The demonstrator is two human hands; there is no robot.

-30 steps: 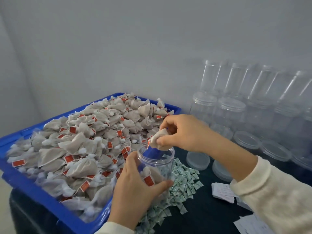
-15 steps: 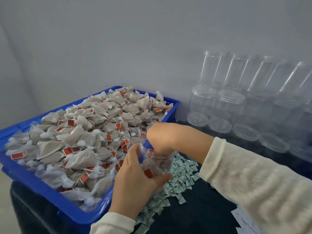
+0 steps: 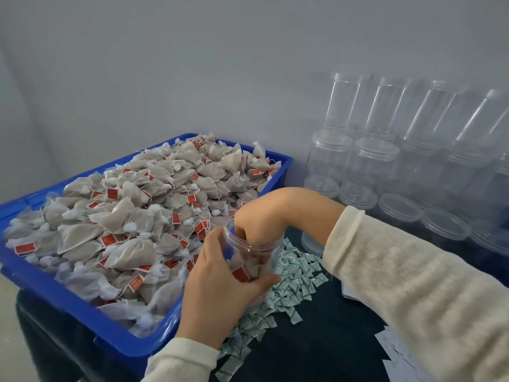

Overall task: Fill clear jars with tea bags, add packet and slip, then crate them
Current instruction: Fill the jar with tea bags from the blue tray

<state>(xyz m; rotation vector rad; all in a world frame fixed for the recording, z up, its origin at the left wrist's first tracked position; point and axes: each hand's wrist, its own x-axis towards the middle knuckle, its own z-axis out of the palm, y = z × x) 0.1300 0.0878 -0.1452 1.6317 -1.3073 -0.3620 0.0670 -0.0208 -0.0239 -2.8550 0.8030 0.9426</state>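
The left hand [image 3: 217, 274] wraps around a clear jar [image 3: 252, 255], thumb across its front, holding it upright just beside the blue crate [image 3: 82, 307] of tea bags [image 3: 132, 216]. The right hand [image 3: 254, 216] is plunged into the jar's mouth — its fingers are hidden inside, so I cannot tell whether they grasp anything. A tea bag with a red tag [image 3: 240, 273] (apparently more than one) sits in the jar. Small green-printed packets [image 3: 289, 285] litter the dark bench [image 3: 316, 340]; empty jars [image 3: 369, 166] stand behind — white slips [image 3: 396, 351] lie at right.

Head view, downward, close over hands [image 3: 234, 260]
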